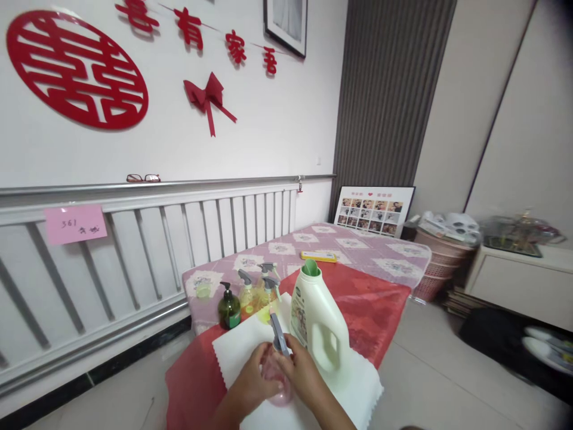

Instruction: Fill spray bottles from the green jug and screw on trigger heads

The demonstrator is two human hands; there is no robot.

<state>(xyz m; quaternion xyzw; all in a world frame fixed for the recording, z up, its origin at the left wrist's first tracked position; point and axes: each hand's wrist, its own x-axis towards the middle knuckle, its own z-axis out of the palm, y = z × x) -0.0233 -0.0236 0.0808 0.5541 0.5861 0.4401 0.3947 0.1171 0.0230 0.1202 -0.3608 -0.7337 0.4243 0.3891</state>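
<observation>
A clear pink spray bottle (pixel 283 394) with a grey trigger head (pixel 277 334) stands at the near part of the white cloth. My left hand (pixel 254 380) is wrapped round the bottle's body from the left. Around the neck, just under the trigger head, my right hand (pixel 298 364) is closed. Right behind it stands a large pale green detergent jug (pixel 320 316), uncapped, with a green piece (pixel 310 269) in its mouth. Several clear spray bottles (pixel 249 297) with grey heads and yellowish contents are grouped to the left, beside a dark green pump bottle (pixel 230 310).
The white cloth (pixel 237 343) lies over a red cloth (pixel 380 298) on a table with a purple patterned cover (pixel 286 246). Farther back lies a yellow-edged flat box (pixel 319 257). A railed radiator (pixel 210 227) runs along the left; pink baskets (pixel 432 269) stand at right.
</observation>
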